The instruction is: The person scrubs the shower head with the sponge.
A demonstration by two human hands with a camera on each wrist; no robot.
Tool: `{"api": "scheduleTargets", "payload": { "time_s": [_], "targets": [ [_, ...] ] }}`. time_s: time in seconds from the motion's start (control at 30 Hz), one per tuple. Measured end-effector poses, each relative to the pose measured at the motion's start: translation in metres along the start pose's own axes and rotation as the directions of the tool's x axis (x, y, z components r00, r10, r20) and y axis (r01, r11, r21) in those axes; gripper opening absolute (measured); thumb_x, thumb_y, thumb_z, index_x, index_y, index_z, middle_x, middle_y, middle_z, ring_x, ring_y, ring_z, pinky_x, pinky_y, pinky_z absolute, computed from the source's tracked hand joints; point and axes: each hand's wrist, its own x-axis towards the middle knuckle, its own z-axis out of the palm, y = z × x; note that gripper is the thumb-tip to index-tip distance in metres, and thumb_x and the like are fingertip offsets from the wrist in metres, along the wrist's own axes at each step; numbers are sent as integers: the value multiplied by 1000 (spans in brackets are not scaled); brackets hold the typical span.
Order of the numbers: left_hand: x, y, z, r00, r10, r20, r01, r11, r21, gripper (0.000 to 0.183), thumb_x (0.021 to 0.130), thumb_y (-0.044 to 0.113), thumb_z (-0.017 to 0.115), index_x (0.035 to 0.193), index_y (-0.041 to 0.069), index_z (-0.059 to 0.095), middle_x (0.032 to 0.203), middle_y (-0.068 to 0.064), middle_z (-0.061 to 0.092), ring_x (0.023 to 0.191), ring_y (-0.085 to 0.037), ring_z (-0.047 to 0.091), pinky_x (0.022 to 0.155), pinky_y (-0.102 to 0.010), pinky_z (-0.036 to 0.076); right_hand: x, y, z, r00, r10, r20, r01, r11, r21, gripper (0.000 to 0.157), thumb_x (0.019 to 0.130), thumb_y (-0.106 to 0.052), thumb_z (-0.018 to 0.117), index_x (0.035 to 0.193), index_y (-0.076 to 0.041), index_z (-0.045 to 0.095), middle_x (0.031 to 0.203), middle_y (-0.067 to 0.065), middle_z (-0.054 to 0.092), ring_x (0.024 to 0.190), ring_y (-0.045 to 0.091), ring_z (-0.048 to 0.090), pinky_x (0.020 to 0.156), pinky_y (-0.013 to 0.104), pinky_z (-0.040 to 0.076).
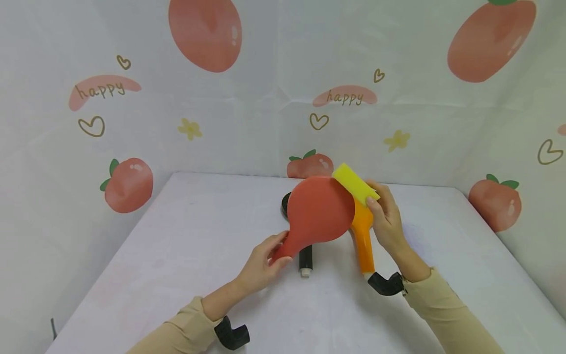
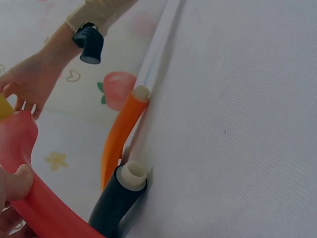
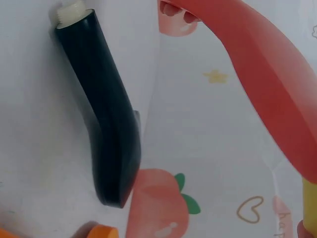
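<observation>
My left hand [image 1: 261,265] grips the handle of a red shower head [image 1: 320,209], its round head raised above the table with the smooth back toward the head camera. A yellow sponge [image 1: 355,184] is pinched between the thumb and fingers of my right hand [image 1: 388,221]. It lies against the upper right rim of the red head. Behind the red one, a black shower head [image 1: 305,258] is partly hidden, its handle with a pale connector pointing toward me. An orange shower head [image 1: 363,241] lies to its right, partly covered by the red head and sponge.
The shower heads lie on a white-covered table [image 1: 199,221]. A white curtain [image 1: 265,108] printed with fruit, hearts and "happy" hangs behind it and at both sides. Black curved pieces [image 1: 232,334] are worn at both wrists.
</observation>
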Motion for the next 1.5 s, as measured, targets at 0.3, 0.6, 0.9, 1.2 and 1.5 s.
{"api": "scheduleTargets", "payload": {
  "time_s": [0.3,0.6,0.9,1.2,1.5],
  "targets": [
    [-2,-1,1,993,49,-105,-28,981,191,54,78,0,71,128,-2,52,112,-14,62,99,-25,59,84,-34,54,1,-2,-4,999,-26,-35,25,999,-48,34,91,-1,37,122,4,50,107,-20,45,92,3,41,75,13,38],
    [1,1,0,981,87,-170,-37,959,279,53,77,2,72,127,-1,54,111,-12,64,99,-24,60,83,-36,54,2,-2,-3,996,-45,-81,37,995,-98,31,91,-1,42,120,2,53,107,-23,43,95,0,36,74,18,29],
    [2,5,1,983,38,-179,16,957,291,50,77,2,72,125,4,57,109,-9,65,98,-22,62,83,-36,55,8,-12,6,978,-191,-82,180,976,-124,35,81,1,49,114,2,57,118,8,49,105,1,36,78,20,26],
    [4,8,-1,976,32,-215,48,932,359,51,75,1,74,123,8,59,107,-7,65,96,-21,63,81,-36,56,5,-12,4,979,-153,-134,131,978,-162,32,79,-2,51,109,2,61,109,12,45,101,2,36,80,23,27],
    [6,5,3,979,40,-200,47,910,412,51,74,2,75,122,9,61,105,-5,66,93,-20,64,79,-34,56,2,-20,20,942,-331,-52,303,909,-286,32,73,-11,55,103,-6,65,115,30,43,105,29,38,76,28,23]
  ]
}}
